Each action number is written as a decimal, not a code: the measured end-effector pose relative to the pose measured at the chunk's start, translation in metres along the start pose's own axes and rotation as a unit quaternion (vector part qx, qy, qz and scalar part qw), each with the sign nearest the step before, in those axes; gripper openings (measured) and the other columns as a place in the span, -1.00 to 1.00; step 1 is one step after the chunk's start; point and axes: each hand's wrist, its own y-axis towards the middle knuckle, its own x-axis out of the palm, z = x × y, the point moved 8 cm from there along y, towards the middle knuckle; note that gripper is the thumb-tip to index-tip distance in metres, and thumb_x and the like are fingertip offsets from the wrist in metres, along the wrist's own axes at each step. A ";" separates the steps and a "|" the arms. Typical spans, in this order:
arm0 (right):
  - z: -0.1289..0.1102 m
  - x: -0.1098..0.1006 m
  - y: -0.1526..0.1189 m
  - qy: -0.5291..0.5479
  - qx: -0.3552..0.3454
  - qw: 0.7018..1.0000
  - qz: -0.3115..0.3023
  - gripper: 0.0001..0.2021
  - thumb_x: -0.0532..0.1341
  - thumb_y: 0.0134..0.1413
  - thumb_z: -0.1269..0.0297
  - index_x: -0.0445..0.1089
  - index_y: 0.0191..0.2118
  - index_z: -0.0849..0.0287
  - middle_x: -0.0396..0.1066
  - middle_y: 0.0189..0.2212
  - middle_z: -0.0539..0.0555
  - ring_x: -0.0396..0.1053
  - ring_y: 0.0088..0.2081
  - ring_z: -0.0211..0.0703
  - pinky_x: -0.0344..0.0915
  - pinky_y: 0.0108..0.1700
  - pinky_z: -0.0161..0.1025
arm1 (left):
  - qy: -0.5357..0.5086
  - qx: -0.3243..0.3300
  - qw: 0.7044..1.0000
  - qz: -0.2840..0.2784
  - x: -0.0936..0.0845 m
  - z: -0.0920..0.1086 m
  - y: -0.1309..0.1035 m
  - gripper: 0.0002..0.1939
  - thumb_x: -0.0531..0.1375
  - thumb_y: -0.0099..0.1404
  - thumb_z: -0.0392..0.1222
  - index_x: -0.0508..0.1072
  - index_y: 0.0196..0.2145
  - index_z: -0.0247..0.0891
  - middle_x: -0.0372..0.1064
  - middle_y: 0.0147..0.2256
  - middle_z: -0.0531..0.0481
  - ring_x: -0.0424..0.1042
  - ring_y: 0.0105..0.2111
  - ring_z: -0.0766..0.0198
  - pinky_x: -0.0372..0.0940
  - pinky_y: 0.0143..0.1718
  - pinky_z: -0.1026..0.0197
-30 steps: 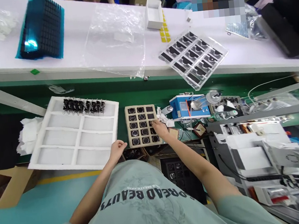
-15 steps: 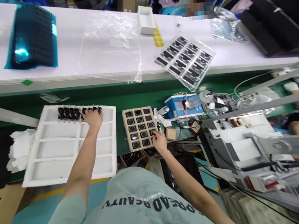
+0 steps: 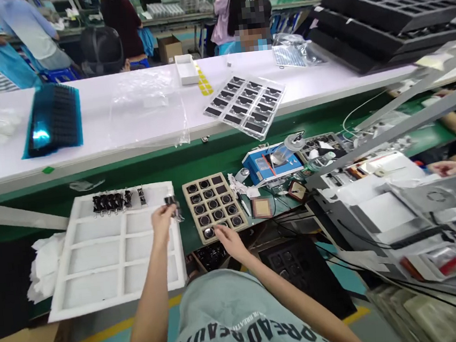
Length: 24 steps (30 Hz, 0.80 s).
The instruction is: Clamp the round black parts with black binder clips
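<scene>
My left hand [image 3: 161, 220] is closed on a black binder clip [image 3: 171, 200] with shiny wire handles, raised above the right side of a white foam tray [image 3: 120, 246]. A row of several more black binder clips [image 3: 110, 202] stands in the tray's far compartments, with a single one apart to their right. My right hand [image 3: 230, 240] reaches over the near edge of a beige tray [image 3: 188, 207] whose square slots hold round, dark, lens-like pieces [image 3: 212, 204]. Its fingertips are drawn together at a front-row slot; what they pinch is hidden.
Right of the beige tray are a blue box [image 3: 267, 164], a small wooden block [image 3: 262, 207] and cables. A white shelf [image 3: 99, 135] crosses ahead, bearing a plastic sheet of black parts [image 3: 246, 105] and black foam trays [image 3: 375, 27]. Other people sit and stand beyond.
My left hand has lifted away from the clip row and moved right with a binder clip. My right hand has shifted from the beige tray's right side to its front row. The head view has tilted up.
</scene>
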 end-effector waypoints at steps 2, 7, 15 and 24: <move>-0.021 0.023 0.008 0.114 0.026 0.991 -0.067 -0.36 0.02 0.17 -0.34 0.41 0.01 0.13 0.51 -0.12 0.21 0.50 -0.22 0.03 0.45 -0.25 -0.07 | -0.135 -0.041 0.988 -0.068 0.031 -0.008 -0.045 -0.72 0.37 -0.05 0.01 0.47 -0.53 -0.25 0.45 -0.47 -0.02 0.40 -0.37 0.19 0.23 -0.28 0.21; -0.051 0.041 0.001 0.135 0.054 0.982 -0.122 -0.42 0.11 0.07 -0.40 0.32 -0.17 0.07 0.43 -0.47 0.03 0.40 -0.49 -0.10 0.30 -0.50 -0.20 | -0.289 -0.111 0.942 -0.132 0.063 -0.016 -0.114 -0.71 0.43 -0.06 -0.04 0.51 -0.47 -0.28 0.50 -0.41 -0.04 0.43 -0.37 0.24 0.28 -0.27 0.22; -0.075 0.026 -0.025 0.051 -0.010 0.990 -0.134 -0.55 0.10 0.17 -0.30 0.17 -0.30 0.02 0.35 -0.52 -0.04 0.26 -0.58 -0.19 0.17 -0.56 -0.23 | -0.335 -0.096 0.927 -0.139 0.052 -0.015 -0.137 -0.64 0.43 -0.04 -0.17 0.48 -0.27 -0.29 0.52 -0.28 -0.09 0.51 -0.34 0.18 0.40 -0.26 0.12; -0.082 0.008 -0.047 0.056 -0.013 0.987 -0.148 -0.57 0.26 0.05 -0.18 0.27 -0.19 0.06 0.40 -0.48 -0.02 0.28 -0.53 -0.20 0.13 -0.53 -0.27 | -0.285 -0.075 0.954 -0.063 0.064 -0.013 -0.135 -0.49 0.51 -0.21 -0.22 0.48 -0.26 -0.28 0.54 -0.27 -0.10 0.51 -0.30 0.15 0.40 -0.21 0.11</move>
